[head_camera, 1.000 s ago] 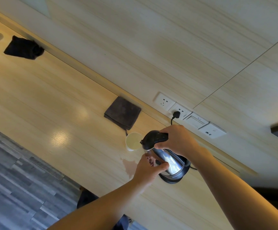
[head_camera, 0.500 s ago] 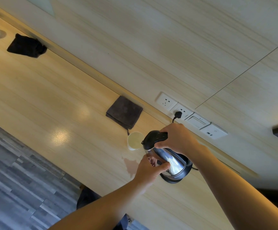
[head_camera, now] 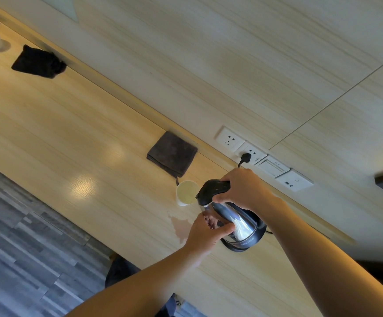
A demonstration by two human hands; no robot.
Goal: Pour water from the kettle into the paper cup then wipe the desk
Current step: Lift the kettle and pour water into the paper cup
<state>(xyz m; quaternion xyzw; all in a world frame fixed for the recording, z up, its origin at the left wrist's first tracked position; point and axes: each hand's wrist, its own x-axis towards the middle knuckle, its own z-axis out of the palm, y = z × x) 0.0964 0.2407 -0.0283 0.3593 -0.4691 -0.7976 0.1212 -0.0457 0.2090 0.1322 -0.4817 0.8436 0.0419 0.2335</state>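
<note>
One shiny steel kettle with a black lid (head_camera: 234,221). One white paper cup (head_camera: 186,193). Two cloths: a folded grey-brown one (head_camera: 172,153) and a crumpled black one (head_camera: 38,62). Four white wall plates (head_camera: 230,139), one black plug (head_camera: 246,157). One water puddle (head_camera: 181,227) on the tabletop (head_camera: 71,138). Two bare hands: left (head_camera: 206,234), right (head_camera: 243,188).

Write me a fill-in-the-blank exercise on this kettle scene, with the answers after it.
1. The kettle is tipped with its spout over the paper ____.
2. The right hand grips the kettle's ____.
3. The folded brown cloth lies on the desk against the ____.
4. A ____ of water lies on the desk near the left hand.

Answers: cup; handle; wall; puddle
</note>
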